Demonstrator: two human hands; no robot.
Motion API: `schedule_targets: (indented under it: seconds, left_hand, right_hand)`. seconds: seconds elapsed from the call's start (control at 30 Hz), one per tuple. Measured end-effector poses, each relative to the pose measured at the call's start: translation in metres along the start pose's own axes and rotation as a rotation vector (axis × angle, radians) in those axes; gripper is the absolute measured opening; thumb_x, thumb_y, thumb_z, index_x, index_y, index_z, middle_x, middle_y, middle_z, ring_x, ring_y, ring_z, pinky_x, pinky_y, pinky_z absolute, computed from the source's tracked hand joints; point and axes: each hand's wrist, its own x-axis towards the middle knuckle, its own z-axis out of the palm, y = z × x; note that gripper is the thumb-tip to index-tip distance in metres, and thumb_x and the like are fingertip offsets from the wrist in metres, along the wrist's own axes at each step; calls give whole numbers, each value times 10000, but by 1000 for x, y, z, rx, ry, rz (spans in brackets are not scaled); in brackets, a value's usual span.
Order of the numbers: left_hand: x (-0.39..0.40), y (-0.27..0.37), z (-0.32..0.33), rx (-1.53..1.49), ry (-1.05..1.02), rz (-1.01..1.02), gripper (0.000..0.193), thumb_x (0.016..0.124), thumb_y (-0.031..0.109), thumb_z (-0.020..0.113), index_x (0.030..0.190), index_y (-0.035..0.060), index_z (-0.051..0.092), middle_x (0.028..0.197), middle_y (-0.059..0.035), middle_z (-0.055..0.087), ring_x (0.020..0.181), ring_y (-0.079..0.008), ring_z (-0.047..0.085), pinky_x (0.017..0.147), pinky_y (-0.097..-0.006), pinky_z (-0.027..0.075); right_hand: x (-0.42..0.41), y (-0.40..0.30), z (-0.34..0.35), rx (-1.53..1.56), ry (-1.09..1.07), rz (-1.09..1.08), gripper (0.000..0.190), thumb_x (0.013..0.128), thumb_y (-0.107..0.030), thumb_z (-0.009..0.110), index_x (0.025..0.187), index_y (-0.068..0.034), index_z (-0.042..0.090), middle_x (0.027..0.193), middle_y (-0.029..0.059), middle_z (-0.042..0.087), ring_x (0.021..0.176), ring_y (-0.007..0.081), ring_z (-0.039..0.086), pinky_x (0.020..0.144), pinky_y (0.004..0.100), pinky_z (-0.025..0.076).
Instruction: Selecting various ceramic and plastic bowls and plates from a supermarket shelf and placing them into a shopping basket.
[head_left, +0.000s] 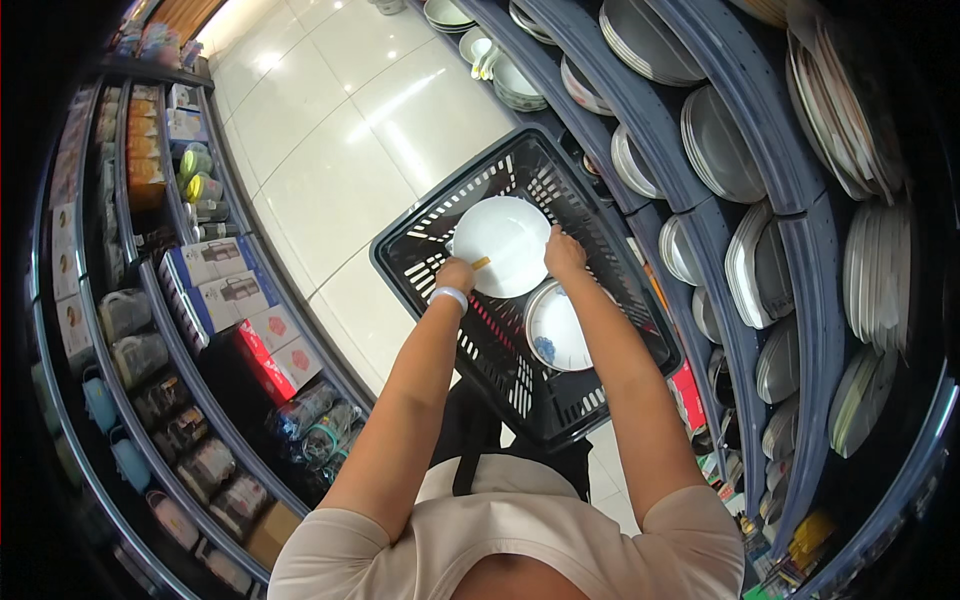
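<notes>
Both my hands grip a white round dish (508, 236) by opposite sides, over or inside a black plastic shopping basket (465, 201). My left hand (454, 278), with a pale bangle on its wrist, has the lower left rim. A small yellowish strip (481, 263) shows on the dish beside those fingers. My right hand (565, 253) holds the right rim. Below that hand, a white bowl or plate with a blue floral pattern (556, 328) rests in the basket, partly covered by my right forearm. How far the white dish is above the basket floor cannot be told.
On the right, shelves (697, 217) carry stacked plates (724, 142) and bowls (517, 82) close to the basket. Shelves on the left hold boxed goods (232, 289), bottles and cups (201, 187). A pale tiled floor (337, 150) runs between the two shelf rows.
</notes>
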Motion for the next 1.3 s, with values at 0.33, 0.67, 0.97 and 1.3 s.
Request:
schedule_targets:
  seconds: [0.33,0.67,0.97,1.3]
  left_hand:
    - [-1,6,6,-40,168,61,305,780,94,414,1009,-98,479,996,-242,562,942,-345,557,815,-364,451]
    - [-26,23,7,228,383,252,340,794,133,428,1089,-35,433,971,-186,574,874,-324,587,745,-376,478]
    - [-110,20,36,85,461,671,348,753,192,579,1072,68,514,991,-165,542,885,-331,550,738,-402,449]
    - [-269,160,100,-451,135,1168,216,797,91,557,988,-10,562,841,-95,614,696,-135,591,575,-240,460]
  right_hand:
    - [-5,11,10,-22,-6,25,267,817,-149,456,1027,15,468,907,225,591,874,346,579,758,414,456]
    - [-76,25,-26,244,246,-112,220,777,-157,495,969,-59,537,835,203,597,771,360,581,684,438,454]
    - [-221,52,-43,656,221,-137,202,785,-184,534,938,-57,571,752,157,611,708,317,592,626,373,461]
    - [-317,145,-128,714,518,-189,177,768,-182,545,905,-72,571,740,137,613,701,303,596,613,379,466]
